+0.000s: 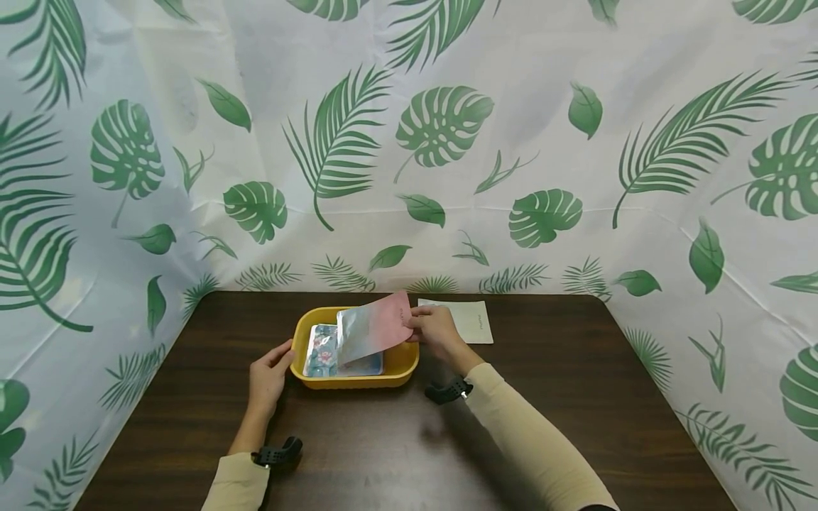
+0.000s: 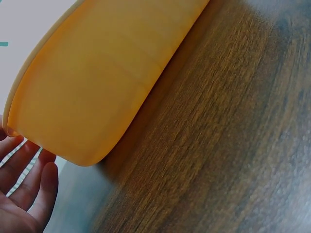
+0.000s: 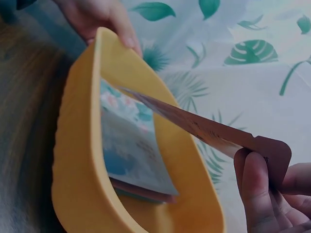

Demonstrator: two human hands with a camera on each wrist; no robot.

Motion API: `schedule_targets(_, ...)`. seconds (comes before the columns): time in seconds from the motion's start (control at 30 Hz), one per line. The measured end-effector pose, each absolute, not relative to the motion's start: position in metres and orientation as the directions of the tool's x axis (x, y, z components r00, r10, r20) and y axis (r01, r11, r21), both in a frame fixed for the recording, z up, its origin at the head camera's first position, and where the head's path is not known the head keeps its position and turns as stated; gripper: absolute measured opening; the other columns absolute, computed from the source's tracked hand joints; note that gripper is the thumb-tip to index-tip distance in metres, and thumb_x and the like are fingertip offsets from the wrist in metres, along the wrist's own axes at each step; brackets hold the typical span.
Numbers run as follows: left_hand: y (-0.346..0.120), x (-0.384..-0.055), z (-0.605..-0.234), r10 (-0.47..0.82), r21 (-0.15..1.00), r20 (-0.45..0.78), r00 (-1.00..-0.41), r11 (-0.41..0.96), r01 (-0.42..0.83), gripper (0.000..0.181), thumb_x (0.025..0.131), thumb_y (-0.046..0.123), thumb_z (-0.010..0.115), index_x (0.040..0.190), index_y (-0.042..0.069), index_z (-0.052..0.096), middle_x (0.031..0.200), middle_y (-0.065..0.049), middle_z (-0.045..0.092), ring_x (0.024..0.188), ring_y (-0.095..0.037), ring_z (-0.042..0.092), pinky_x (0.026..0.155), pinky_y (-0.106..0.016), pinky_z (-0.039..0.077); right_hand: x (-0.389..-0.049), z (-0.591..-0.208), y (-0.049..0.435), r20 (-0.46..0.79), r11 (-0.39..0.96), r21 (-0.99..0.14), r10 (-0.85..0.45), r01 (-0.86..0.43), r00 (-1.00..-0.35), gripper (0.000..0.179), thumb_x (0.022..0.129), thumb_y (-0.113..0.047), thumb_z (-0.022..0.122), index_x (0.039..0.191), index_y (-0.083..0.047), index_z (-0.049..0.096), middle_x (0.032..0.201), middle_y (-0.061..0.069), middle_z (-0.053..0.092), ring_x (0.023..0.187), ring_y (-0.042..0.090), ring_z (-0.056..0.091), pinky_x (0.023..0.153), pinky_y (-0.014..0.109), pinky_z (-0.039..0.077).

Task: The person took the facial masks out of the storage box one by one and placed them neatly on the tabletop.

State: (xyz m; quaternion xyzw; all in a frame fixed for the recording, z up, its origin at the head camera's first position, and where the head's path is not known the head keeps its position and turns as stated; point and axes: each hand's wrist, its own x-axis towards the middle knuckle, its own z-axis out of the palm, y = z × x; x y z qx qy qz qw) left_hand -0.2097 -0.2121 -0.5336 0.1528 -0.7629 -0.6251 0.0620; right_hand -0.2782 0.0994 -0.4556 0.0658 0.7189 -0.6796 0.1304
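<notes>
A yellow plastic basket (image 1: 358,383) stands on the table. My left hand (image 1: 267,376) grips its left end, fingers against the outer wall and a digit at the rim. Between thumb and fingers, my right hand (image 1: 441,332) pinches the right edge of a pink and silvery-blue flat packet (image 1: 373,328), like a sheet mask sachet. That packet is tilted, its right end raised above the basket and its left end lower over the inside. Beneath it, a blue floral packet (image 1: 319,353) lies in the basket, on top of other packets whose edges show in the right wrist view.
A pale cream-green packet (image 1: 471,323) lies on the dark wooden table (image 1: 358,454), behind my right hand and right of the basket. A white cloth with green leaves (image 1: 460,234) hangs behind the table's far edge.
</notes>
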Motion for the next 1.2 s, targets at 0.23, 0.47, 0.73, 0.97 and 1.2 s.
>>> schedule_targets(0.23, -0.213, -0.210, -0.534, -0.309, 0.970, -0.098, -0.946, 0.184, -0.160, 0.041, 0.100, 0.026, 0.056, 0.135, 0.005, 0.057, 0.143, -0.014, 0.053, 0.133, -0.023, 0.047, 0.074, 0.003, 0.039, -0.283, -0.452, 0.119, -0.253, 0.019, -0.967, -0.101, 0.252, -0.962, 0.027, 0.089, 0.001, 0.063, 0.115, 0.009, 0.064, 0.083, 0.006, 0.068, 0.061, 0.011, 0.063, 0.063, 0.027, 0.058)
schedule_targets(0.47, -0.214, -0.208, -0.536, -0.304, 0.969, -0.097, -0.948, 0.190, -0.160, 0.042, 0.100, 0.027, 0.056, 0.135, 0.006, 0.057, 0.144, -0.014, 0.053, 0.134, -0.024, 0.046, 0.074, 0.003, 0.038, -0.289, -0.446, 0.140, -0.254, -0.015, -0.966, -0.125, 0.258, -0.959, 0.029, 0.091, 0.001, 0.061, 0.118, 0.010, 0.062, 0.083, 0.005, 0.069, 0.067, 0.013, 0.066, 0.063, 0.024, 0.058)
schedule_targets(0.73, -0.213, -0.210, -0.537, -0.309, 0.974, -0.086, -0.947, 0.173, -0.145, 0.040, 0.099, 0.025, 0.057, 0.134, 0.005, 0.059, 0.142, -0.013, 0.055, 0.132, -0.023, 0.048, 0.075, 0.001, 0.041, -0.296, -0.436, 0.171, -0.271, -0.038, -0.960, -0.115, 0.276, -0.956, 0.034, 0.092, 0.000, 0.060, 0.124, 0.012, 0.057, 0.084, 0.001, 0.068, 0.070, 0.012, 0.068, 0.064, 0.024, 0.058)
schedule_targets(0.97, -0.211, -0.210, -0.537, -0.302, 0.977, -0.088, -0.949, 0.162, -0.142, 0.038, 0.099, 0.022, 0.057, 0.134, 0.004, 0.059, 0.141, -0.013, 0.056, 0.130, -0.022, 0.049, 0.075, 0.000, 0.042, -0.300, -0.429, 0.203, -0.280, -0.055, -0.956, -0.124, 0.288, -0.952, 0.037, 0.096, -0.003, 0.057, 0.130, 0.011, 0.050, 0.085, -0.002, 0.068, 0.073, 0.010, 0.068, 0.066, 0.023, 0.057)
schedule_targets(1.2, -0.213, -0.210, -0.537, -0.311, 0.978, -0.083, -0.947, 0.159, -0.138, 0.038, 0.100, 0.021, 0.056, 0.134, 0.004, 0.058, 0.141, -0.013, 0.055, 0.130, -0.022, 0.049, 0.075, 0.001, 0.041, -0.302, -0.429, 0.224, -0.287, -0.061, -0.954, -0.114, 0.295, -0.951, 0.023, 0.096, -0.002, 0.057, 0.117, 0.005, 0.057, 0.081, -0.003, 0.069, 0.071, 0.010, 0.067, 0.065, 0.023, 0.057)
